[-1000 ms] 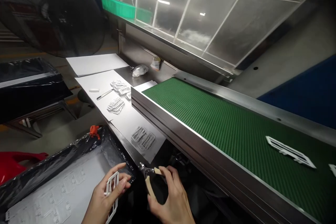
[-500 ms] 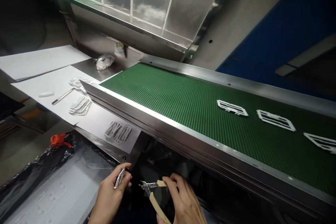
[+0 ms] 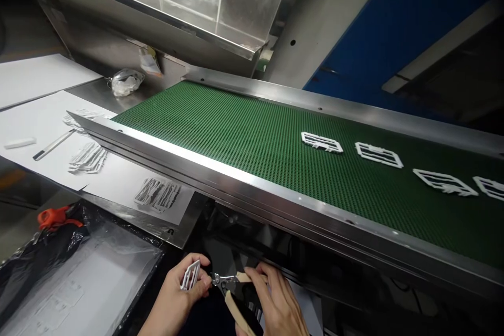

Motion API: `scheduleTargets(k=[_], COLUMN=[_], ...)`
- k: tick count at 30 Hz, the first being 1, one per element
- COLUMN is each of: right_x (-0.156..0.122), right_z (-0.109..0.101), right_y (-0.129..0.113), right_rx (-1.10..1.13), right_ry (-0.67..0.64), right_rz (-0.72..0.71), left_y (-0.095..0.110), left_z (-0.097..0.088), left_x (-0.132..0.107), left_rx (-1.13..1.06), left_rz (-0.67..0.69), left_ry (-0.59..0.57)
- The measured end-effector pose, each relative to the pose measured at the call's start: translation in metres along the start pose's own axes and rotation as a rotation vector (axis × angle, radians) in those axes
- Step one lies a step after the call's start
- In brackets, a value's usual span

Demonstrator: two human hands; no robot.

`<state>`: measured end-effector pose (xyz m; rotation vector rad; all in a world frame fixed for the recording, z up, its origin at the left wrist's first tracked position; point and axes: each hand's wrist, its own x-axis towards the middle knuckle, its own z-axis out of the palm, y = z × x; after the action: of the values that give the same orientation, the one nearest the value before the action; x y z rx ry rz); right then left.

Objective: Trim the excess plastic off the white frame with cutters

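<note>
A small white slotted plastic frame (image 3: 190,275) is pinched upright between the fingers and thumb of my left hand (image 3: 177,294). My right hand (image 3: 277,299) grips a pair of side cutters (image 3: 235,304) with cream-coloured handles, spread apart. The cutters' metal jaws point left and meet the fingertips of my left hand, beside the frame. Whether the jaws touch the plastic is hidden. Several similar white frames (image 3: 378,155) lie spaced out on the green conveyor belt (image 3: 220,131) above my hands.
The belt's metal side rail (image 3: 244,178) runs between my hands and the belt. At left, stacked white parts (image 3: 88,158), a pen (image 3: 54,145) and a bag (image 3: 126,82) lie on the bench. Orange-handled scissors (image 3: 55,218) rest on a plastic-lined box (image 3: 79,283).
The left hand has moved right, up to the cutters' jaws, and the frame has turned its slotted face to view. The camera view has shifted right, showing another frame on the belt.
</note>
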<state>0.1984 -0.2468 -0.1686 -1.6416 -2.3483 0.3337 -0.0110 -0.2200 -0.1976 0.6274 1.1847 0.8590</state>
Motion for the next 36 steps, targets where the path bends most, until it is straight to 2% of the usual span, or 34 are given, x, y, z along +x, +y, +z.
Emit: scheduleTargets(k=[4,8,11,13,16,19,22,24,26,28,30,34,36], right_x=[0.001,0.001,0.003,0.004,0.007,0.007,0.006,0.006,0.005,0.003,0.002,0.004,0.007], right_z=[0.001,0.005,0.0,-0.007,-0.017,-0.019,-0.015,-0.01,-0.006,-0.002,0.003,0.006,0.005], right_y=[0.001,0.002,0.003,0.004,0.004,0.004,0.004,0.003,0.003,0.002,0.0,-0.008,-0.014], right_rx=[-0.04,-0.07,-0.014,0.113,0.517,1.138,1.669,1.845,1.939,1.99,2.006,1.884,1.753], right_ry=[-0.036,-0.066,-0.122,-0.23,-0.44,-0.429,-0.391,-0.375,-0.348,-0.345,-0.332,-0.395,-0.446], right_rz=[-0.044,-0.095,-0.027,0.09,0.382,0.599,0.592,0.593,0.622,0.643,0.662,0.732,0.725], left_y=[-0.007,-0.016,-0.022,-0.026,-0.03,-0.034,-0.046,-0.057,-0.063,-0.057,-0.036,0.021,0.039], left_z=[0.003,-0.005,-0.018,-0.025,-0.03,-0.032,-0.044,-0.058,-0.073,-0.083,-0.084,-0.061,-0.045], left_x=[0.003,0.004,0.006,0.007,0.008,0.008,0.009,0.008,0.001,-0.011,-0.023,-0.038,-0.04], left_rx=[0.023,0.117,0.19,0.21,0.149,0.036,0.048,0.12,0.164,0.147,0.047,-0.241,-0.366], left_rz=[-0.006,-0.008,-0.032,-0.061,-0.112,-0.18,-0.179,-0.185,-0.246,-0.339,-0.38,-0.301,-0.3], left_ry=[0.005,0.051,0.103,0.103,0.036,-0.031,-0.024,0.014,0.023,-0.009,-0.034,-0.092,-0.127])
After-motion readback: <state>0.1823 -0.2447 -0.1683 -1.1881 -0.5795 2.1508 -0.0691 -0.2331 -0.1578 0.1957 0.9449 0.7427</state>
